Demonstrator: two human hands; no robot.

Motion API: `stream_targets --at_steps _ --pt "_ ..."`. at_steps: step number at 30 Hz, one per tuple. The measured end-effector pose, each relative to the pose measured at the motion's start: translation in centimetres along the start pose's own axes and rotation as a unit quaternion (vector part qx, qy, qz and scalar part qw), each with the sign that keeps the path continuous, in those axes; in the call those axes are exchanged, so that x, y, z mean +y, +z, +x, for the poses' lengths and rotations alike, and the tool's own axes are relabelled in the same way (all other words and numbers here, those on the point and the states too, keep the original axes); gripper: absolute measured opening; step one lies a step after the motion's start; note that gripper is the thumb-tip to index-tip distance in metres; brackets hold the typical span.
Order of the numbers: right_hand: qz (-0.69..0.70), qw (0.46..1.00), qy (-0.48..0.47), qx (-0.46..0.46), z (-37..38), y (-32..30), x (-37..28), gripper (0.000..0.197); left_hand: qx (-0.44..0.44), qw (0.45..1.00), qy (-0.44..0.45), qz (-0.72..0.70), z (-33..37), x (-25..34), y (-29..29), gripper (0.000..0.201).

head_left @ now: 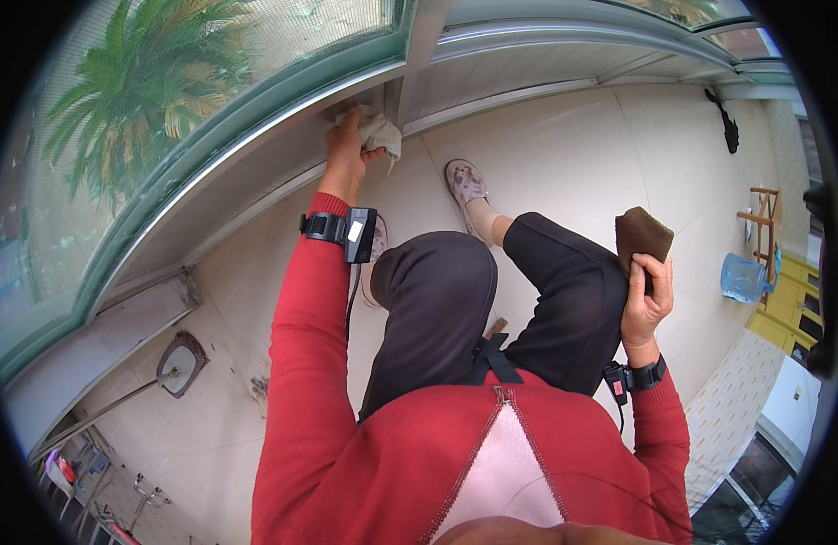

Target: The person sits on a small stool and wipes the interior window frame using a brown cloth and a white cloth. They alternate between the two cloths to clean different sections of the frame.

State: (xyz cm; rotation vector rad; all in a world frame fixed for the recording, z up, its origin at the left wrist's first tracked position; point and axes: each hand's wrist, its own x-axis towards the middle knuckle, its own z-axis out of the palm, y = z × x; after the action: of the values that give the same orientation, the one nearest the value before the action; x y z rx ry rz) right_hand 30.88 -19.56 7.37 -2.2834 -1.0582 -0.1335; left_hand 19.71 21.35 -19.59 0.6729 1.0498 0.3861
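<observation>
My left hand (345, 145) reaches far forward and presses a crumpled pale cloth (379, 130) against the metal window sill track (256, 159), beside a vertical frame post (406, 86). My right hand (646, 295) rests by my raised right knee and grips a dark brown folded cloth (642, 234). Both arms wear red sleeves with black wrist devices. I am squatting in dark trousers, with one patterned slipper (464, 182) showing on the tiled floor.
A curved green-framed window (210, 118) runs along the top left, with a palm tree outside. A blue water jug (744, 277) and a wooden rack (764, 213) stand at the right, next to yellow furniture. A round floor drain (178, 363) lies at the lower left.
</observation>
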Motion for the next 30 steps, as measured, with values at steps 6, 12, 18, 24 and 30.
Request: stream_targets --at_steps 6,12,18,24,30 --pt "-0.005 1.000 -0.001 0.005 -0.1 0.0 0.1 0.012 -0.008 1.000 0.029 0.006 -0.4 0.0 -0.7 0.049" --pt "-0.005 1.000 -0.005 0.004 -0.3 -0.2 0.0 0.013 -0.014 1.000 -0.008 0.005 0.4 -0.3 -0.1 0.050" --pt "-0.007 1.000 -0.002 0.011 -0.5 -0.2 -0.2 0.014 -0.034 0.999 -0.018 0.013 1.5 -1.3 1.9 0.048" --pt "0.001 1.000 -0.004 0.008 -0.7 -0.3 -0.4 0.012 -0.060 0.998 -0.017 -0.015 1.4 -2.0 1.4 0.042" --pt "0.004 1.000 -0.011 0.012 -0.9 -0.4 -1.0 0.010 -0.069 0.960 -0.029 -0.271 -1.4 0.1 -4.7 0.034"
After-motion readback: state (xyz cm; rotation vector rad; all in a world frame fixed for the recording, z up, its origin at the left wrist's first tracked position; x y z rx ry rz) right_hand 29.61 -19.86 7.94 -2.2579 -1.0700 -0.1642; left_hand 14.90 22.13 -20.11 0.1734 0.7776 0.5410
